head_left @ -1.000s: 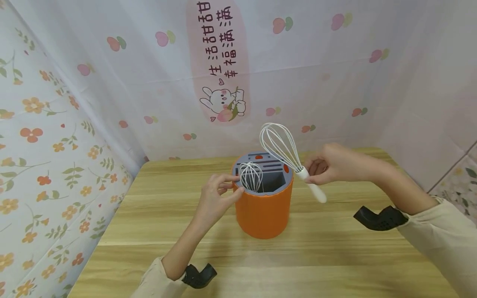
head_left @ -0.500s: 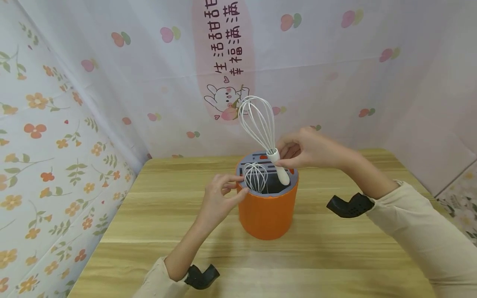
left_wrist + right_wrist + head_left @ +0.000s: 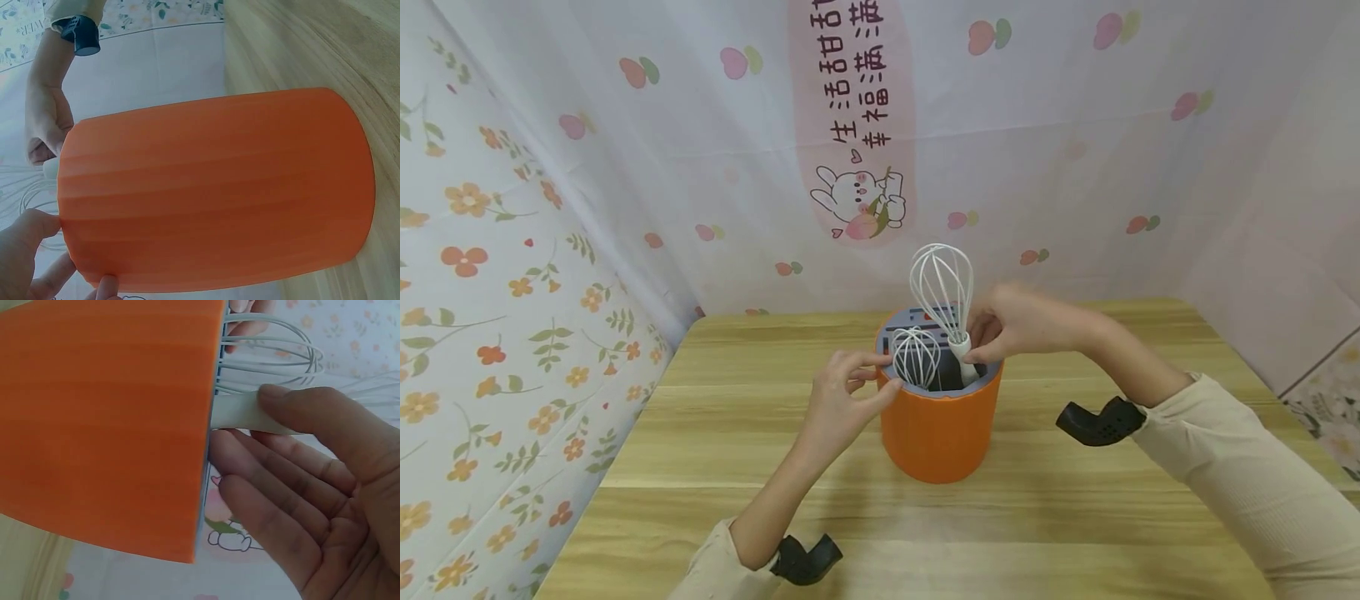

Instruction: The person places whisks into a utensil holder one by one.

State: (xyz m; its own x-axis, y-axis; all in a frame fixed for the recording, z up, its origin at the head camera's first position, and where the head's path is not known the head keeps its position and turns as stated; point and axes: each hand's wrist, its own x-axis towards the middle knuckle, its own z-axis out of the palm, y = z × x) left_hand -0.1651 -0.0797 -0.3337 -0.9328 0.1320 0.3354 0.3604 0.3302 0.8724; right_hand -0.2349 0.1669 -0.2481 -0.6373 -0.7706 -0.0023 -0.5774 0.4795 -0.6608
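Observation:
An orange utensil holder (image 3: pixel 936 442) with a grey slotted top stands upright on the table. My left hand (image 3: pixel 842 392) holds its rim at the left, thumb and fingers spread along the edge. Beside those fingers, the wire head of a smaller white whisk (image 3: pixel 915 357) sticks out of the opening. My right hand (image 3: pixel 1018 321) pinches the white handle of a larger whisk (image 3: pixel 959 348) between thumb and fingers. That whisk points wires up, and the lower end of its handle is inside the opening, hidden behind the orange wall (image 3: pixel 112 425) in the right wrist view.
The wooden table (image 3: pixel 737 400) extends around the holder. Behind it hangs a pale printed curtain (image 3: pixel 730 208), and a flowered cloth (image 3: pixel 497 333) covers the left side. Narrow slots (image 3: pixel 917 317) line the back of the holder's top.
The larger whisk has moved left from beside the holder, turned more upright over the opening, then gone down with its handle into it. The left hand has stayed on the rim.

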